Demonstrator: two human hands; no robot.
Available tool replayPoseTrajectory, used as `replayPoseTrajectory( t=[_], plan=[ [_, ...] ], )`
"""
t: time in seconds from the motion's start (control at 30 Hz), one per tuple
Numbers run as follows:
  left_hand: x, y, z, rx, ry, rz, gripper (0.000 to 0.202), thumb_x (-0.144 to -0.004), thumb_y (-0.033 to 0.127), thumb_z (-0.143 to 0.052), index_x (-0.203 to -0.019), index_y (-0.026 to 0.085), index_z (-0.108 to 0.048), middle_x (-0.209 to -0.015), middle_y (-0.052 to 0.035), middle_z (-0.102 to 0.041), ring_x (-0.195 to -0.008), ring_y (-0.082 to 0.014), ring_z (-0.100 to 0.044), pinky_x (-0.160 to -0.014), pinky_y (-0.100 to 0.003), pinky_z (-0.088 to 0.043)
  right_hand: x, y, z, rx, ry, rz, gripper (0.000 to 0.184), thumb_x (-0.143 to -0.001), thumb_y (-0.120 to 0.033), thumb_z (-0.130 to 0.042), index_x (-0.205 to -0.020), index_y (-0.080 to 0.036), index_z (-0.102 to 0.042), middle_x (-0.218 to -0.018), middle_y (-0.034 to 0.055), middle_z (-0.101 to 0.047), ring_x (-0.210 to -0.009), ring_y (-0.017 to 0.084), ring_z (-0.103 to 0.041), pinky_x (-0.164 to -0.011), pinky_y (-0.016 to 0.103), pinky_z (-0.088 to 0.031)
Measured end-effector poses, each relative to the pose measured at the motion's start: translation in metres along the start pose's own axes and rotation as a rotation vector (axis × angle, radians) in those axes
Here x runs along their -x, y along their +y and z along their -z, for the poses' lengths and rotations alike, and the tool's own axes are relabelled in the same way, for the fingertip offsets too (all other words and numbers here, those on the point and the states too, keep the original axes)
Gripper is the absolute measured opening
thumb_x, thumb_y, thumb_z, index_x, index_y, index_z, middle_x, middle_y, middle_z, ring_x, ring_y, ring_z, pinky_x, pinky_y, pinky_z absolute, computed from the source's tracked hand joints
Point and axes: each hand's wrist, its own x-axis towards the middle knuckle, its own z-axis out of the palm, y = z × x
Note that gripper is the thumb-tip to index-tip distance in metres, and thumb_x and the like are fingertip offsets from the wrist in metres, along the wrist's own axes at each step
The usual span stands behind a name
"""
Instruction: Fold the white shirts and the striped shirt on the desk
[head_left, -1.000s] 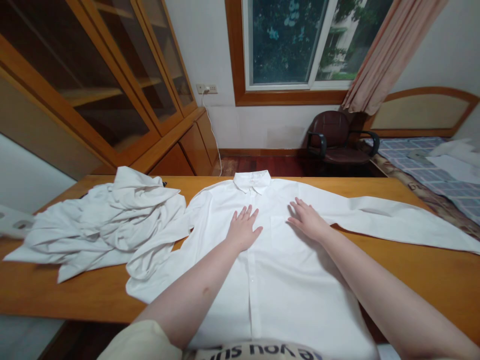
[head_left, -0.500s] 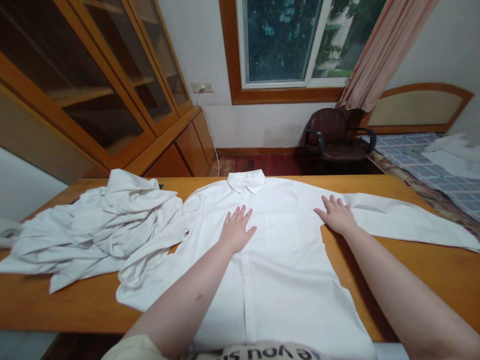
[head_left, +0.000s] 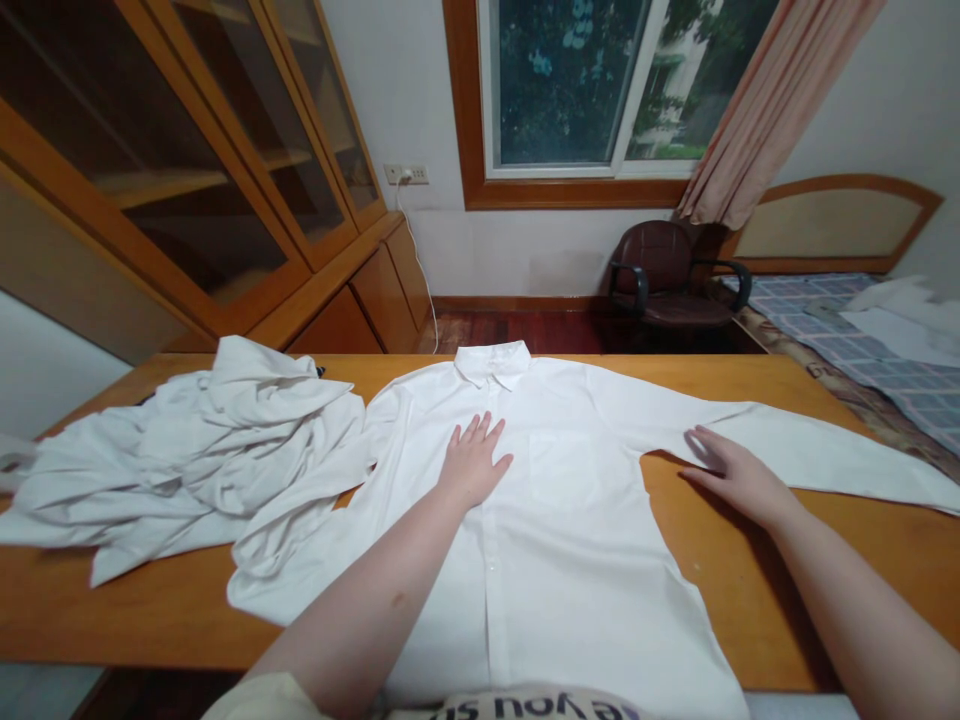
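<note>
A white button-up shirt (head_left: 570, 520) lies spread front-up on the wooden table (head_left: 750, 560), collar away from me. My left hand (head_left: 472, 462) rests flat on its chest, fingers spread, beside the button placket. My right hand (head_left: 731, 472) lies flat with fingers out on the shirt's right sleeve (head_left: 810, 450), which stretches out towards the table's right end. The shirt's other sleeve is bunched up at the left, near a pile of cloth.
A crumpled heap of white garments (head_left: 195, 450) covers the table's left part. Behind the table are a wooden glass-door cabinet (head_left: 187, 170), a window (head_left: 585, 90), a dark brown armchair (head_left: 675, 275) and a bed (head_left: 870, 330) at the right.
My right hand has slid from the shirt's chest outward to the right along the sleeve. My left hand has stayed on the chest.
</note>
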Motion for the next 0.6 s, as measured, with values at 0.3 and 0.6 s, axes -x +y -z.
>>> replayPoseTrajectory(
  t=[0.3,0.6],
  plan=[
    [0.0,0.0,0.0,-0.006,0.006,-0.003,0.063,-0.089,0.053,-0.036,-0.145,0.028,-0.027,-0.154,-0.0038,-0.022,-0.141,-0.0236,-0.019,-0.113,-0.046,-0.014,-0.005,-0.035,0.024,-0.209,-0.119,-0.045,0.045,-0.088,-0.052,-0.035,-0.086,-0.021,-0.067,-0.089,0.0062,-0.07,-0.085,0.024,-0.063,-0.076,0.034,-0.049],
    [0.0,-0.001,0.0,0.019,0.026,-0.015,0.062,-0.088,0.053,-0.037,-0.145,0.028,-0.028,-0.153,-0.0044,-0.024,-0.14,-0.0224,-0.02,-0.113,-0.047,-0.015,-0.044,-0.01,-0.011,0.176,-0.092,-0.255,0.068,-0.088,-0.061,-0.024,-0.143,-0.023,-0.033,-0.153,0.0082,-0.024,-0.138,0.031,-0.024,-0.106,0.061,-0.022]
  ],
)
